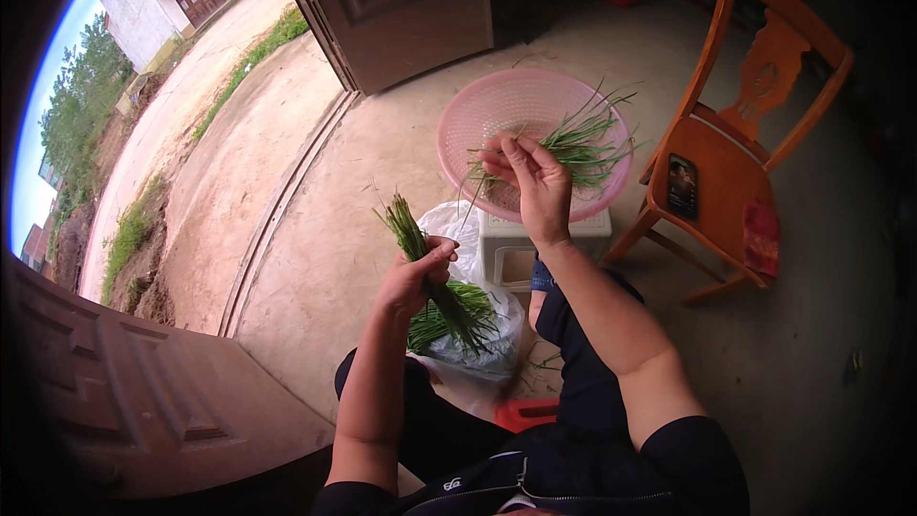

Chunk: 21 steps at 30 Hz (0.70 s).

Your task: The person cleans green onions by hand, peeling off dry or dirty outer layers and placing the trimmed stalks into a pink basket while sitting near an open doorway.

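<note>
My left hand (423,272) is closed around an upright, slightly tilted bunch of garlic chives (408,229). Below it, more green chives (458,308) lie in a clear plastic bag (501,344) on the floor. Over a pink plastic colander basket (473,100) is my right hand (534,172), its fingers curled and partly spread. Thin blades show by its fingertips, but whether they are pinched there is unclear. A loose heap of chives (587,147) rests in the right part of the basket, some tips reaching past the rim.
The basket stands on a white plastic stool (501,229). To the right, a wooden chair (723,165) holds a phone (682,186) and a red cloth (761,236). A red plastic object (526,412) is between my legs. Brown door leaves (415,0) flank the threshold (279,208) at left.
</note>
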Each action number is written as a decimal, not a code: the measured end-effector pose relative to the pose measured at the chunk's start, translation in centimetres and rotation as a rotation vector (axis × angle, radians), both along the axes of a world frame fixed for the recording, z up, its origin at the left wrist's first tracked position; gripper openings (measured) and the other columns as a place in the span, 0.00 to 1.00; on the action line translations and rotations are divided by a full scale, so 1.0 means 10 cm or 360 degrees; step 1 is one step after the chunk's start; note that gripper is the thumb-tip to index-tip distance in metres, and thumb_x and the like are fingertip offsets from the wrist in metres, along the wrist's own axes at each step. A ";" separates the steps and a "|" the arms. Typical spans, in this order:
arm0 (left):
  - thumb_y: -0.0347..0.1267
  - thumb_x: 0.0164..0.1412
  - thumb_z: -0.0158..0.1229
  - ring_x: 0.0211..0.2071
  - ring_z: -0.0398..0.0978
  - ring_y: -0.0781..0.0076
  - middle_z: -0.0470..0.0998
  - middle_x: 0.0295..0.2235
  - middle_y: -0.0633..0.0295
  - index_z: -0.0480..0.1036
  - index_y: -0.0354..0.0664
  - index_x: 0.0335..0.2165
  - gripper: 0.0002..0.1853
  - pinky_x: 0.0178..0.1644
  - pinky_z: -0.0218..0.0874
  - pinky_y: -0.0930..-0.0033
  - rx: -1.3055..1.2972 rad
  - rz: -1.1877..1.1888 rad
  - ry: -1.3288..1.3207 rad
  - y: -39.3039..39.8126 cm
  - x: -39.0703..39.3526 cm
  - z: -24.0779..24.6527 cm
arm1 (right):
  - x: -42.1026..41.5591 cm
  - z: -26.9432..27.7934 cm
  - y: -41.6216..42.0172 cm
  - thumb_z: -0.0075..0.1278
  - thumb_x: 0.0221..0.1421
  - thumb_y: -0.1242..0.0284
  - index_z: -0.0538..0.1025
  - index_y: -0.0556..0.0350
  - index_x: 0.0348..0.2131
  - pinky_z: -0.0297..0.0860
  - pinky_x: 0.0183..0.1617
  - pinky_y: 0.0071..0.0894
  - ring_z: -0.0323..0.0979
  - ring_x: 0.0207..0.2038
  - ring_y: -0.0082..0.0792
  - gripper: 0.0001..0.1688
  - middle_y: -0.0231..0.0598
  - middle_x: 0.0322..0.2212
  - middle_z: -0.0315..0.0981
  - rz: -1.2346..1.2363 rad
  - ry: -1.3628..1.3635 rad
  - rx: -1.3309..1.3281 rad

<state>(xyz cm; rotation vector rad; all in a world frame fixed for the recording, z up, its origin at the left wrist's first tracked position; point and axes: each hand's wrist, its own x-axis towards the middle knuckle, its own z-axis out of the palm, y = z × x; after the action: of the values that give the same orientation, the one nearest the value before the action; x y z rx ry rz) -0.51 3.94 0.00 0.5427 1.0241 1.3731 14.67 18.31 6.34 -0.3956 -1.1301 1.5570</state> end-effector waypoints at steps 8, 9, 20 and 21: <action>0.31 0.57 0.60 0.20 0.58 0.86 0.70 0.27 0.67 0.71 0.34 0.38 0.13 0.24 0.51 0.80 -0.0069 0.0053 -0.0017 0.02 0.03 0.00 | 0.30 0.04 0.43 0.53 0.50 0.84 0.78 0.52 0.42 0.68 0.37 0.26 0.71 0.34 0.30 0.17 0.36 0.34 0.71 -0.1057 -0.0493 0.1220; 0.31 0.57 0.60 0.20 0.58 0.86 0.70 0.27 0.67 0.71 0.33 0.39 0.13 0.24 0.51 0.80 -0.0067 0.0047 -0.0038 0.02 0.04 0.00 | 0.32 0.02 0.49 0.54 0.50 0.83 0.78 0.53 0.43 0.69 0.37 0.26 0.71 0.34 0.30 0.18 0.37 0.35 0.71 -0.1051 -0.0678 0.1220; 0.34 0.61 0.56 0.21 0.59 0.87 0.71 0.29 0.68 0.71 0.33 0.42 0.16 0.25 0.50 0.81 -0.0059 -0.0113 0.0008 0.02 0.12 0.07 | 0.09 -0.23 0.19 0.56 0.52 0.73 0.78 0.60 0.37 0.68 0.32 0.21 0.71 0.26 0.20 0.12 0.34 0.27 0.76 0.0290 -0.1111 0.0581; 0.34 0.60 0.56 0.21 0.59 0.87 0.71 0.29 0.68 0.71 0.33 0.42 0.16 0.25 0.51 0.81 -0.0058 -0.0113 0.0029 0.03 0.15 0.08 | 0.04 -0.24 0.07 0.56 0.54 0.71 0.78 0.60 0.36 0.67 0.30 0.19 0.69 0.26 0.16 0.11 0.28 0.24 0.75 0.0484 -0.1068 0.0475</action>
<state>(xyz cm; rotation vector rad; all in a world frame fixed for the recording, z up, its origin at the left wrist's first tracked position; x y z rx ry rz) 0.96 4.22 0.82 0.5602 1.0337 1.2867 15.07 19.00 3.97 -0.5845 -1.9903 1.5152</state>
